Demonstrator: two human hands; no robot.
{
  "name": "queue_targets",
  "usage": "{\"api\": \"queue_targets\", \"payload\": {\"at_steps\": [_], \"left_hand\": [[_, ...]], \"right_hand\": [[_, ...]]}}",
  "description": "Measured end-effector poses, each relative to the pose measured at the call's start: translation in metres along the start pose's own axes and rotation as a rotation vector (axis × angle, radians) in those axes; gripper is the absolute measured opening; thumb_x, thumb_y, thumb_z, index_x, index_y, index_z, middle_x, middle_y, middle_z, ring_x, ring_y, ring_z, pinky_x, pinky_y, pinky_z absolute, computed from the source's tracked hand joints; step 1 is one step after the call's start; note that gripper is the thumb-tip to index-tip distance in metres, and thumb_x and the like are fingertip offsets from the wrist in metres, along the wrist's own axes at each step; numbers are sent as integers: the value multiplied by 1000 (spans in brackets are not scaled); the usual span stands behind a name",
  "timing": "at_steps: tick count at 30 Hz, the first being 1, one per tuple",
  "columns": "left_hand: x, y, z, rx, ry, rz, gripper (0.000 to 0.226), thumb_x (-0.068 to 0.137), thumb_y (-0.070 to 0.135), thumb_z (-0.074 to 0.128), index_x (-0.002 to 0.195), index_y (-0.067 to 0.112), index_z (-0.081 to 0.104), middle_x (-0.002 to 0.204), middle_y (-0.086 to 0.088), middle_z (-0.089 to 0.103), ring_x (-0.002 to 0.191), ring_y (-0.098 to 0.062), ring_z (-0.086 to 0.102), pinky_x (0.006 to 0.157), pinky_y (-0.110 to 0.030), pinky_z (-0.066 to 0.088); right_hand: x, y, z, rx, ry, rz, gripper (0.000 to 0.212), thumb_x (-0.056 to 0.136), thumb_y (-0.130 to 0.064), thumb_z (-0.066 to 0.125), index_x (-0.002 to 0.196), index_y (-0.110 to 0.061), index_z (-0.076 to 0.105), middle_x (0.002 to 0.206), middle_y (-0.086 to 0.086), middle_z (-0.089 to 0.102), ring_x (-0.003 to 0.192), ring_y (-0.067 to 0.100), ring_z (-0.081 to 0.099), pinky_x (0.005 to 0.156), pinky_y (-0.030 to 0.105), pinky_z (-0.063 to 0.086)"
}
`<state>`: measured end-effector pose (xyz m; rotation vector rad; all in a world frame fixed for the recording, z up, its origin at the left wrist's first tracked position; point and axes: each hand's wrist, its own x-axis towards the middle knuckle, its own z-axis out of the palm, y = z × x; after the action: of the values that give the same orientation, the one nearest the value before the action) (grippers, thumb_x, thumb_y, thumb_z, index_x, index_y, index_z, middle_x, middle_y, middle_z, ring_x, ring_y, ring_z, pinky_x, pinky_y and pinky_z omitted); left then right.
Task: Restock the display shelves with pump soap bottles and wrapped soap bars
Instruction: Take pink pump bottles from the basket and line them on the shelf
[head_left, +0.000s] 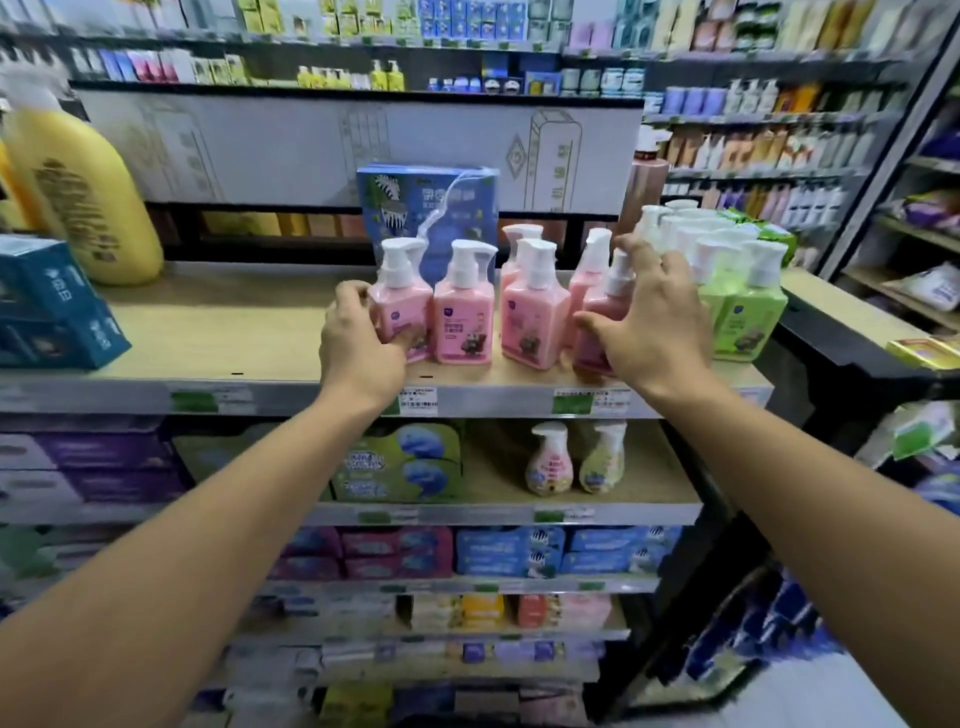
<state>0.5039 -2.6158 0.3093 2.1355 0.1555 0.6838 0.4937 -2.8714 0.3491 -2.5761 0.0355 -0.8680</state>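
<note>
On the top shelf (249, 338), pink pump soap bottles (463, 325) stand upright near the front edge. Left hand (358, 353) grasps the leftmost pink bottle (402, 304), fingers curled round its side. Right hand (649, 332) grasps the rightmost front pink bottle (597, 312), thumb on its face, fingers spread over the pump. Green pump bottles (750, 317) stand just beside, to the right. Blue carton (415, 208) stands behind the pink group. Wrapped soap bars (483, 610) lie on a lower shelf.

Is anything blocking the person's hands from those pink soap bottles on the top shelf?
Nothing visible. The left hand grips the leftmost pink bottle, and the right hand holds the rightmost pink bottle. Green bottles stand close beside it.
</note>
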Motion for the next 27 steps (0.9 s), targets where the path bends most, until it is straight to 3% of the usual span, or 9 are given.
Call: {"api": "queue_targets", "payload": {"at_steps": [7,11,14,17,18,20,21,24,27], "left_hand": [[-11,-1,2,57,40,-7,62,83,34,77,132,9,50,122,-14,60,111,-29,57,91,-35,45],[-82,-17,10,68,211,231,45,89,26,68,128,9,55,121,-14,55,111,-26,54,97,-29,45],[-151,-43,39,-19,127,322,30,89,20,68,117,12,62,111,-7,56,99,-18,56,88,-23,45],[-225,-91,79,-79,-97,111,25,89,22,70,113,21,63,102,5,56,80,-3,54,75,-4,39],[-255,-114,95,-94,-210,-21,25,89,21,70,112,24,63,100,4,59,76,-5,56,72,-5,42],[-317,-166,127,-87,-430,-264,25,87,15,70,111,21,64,96,-3,65,79,-17,63,77,-26,53],[-351,-195,141,-48,-510,-349,25,86,12,71,110,18,66,93,-4,68,81,-22,65,77,-31,53],[-441,-268,178,69,-707,-578,18,83,12,72,101,16,71,85,-1,70,82,-24,68,70,-26,46],[-521,-331,215,164,-887,-706,15,83,12,70,98,14,71,86,-5,71,82,-24,66,64,-24,39]], "right_hand": [[-23,10,4,49,43,2,106,70,-35,86,151,-41,19,129,10,48,105,24,54,76,26,41],[-94,15,16,131,138,-52,66,78,-37,78,136,-26,48,122,5,50,108,22,52,83,25,42],[-160,21,42,241,55,-44,36,83,-37,71,115,-24,62,108,-2,56,95,17,56,79,28,46],[-227,55,79,311,-147,168,13,88,-35,68,96,-24,70,90,-7,65,80,12,61,72,31,50],[-255,74,94,322,-236,283,10,88,-34,69,92,-24,70,84,-7,67,77,14,63,71,29,50],[-320,117,122,328,-412,477,6,86,-25,71,92,-24,70,75,-6,67,74,17,65,64,19,45],[-357,140,135,287,-504,522,12,84,-19,72,95,-24,71,75,-7,68,75,16,65,61,16,40],[-459,204,173,92,-808,634,19,82,-17,69,99,-23,74,89,2,75,88,22,68,62,21,34],[-546,262,216,-99,-1077,810,22,90,-25,59,107,-18,72,106,13,73,101,34,66,71,25,41]]}}
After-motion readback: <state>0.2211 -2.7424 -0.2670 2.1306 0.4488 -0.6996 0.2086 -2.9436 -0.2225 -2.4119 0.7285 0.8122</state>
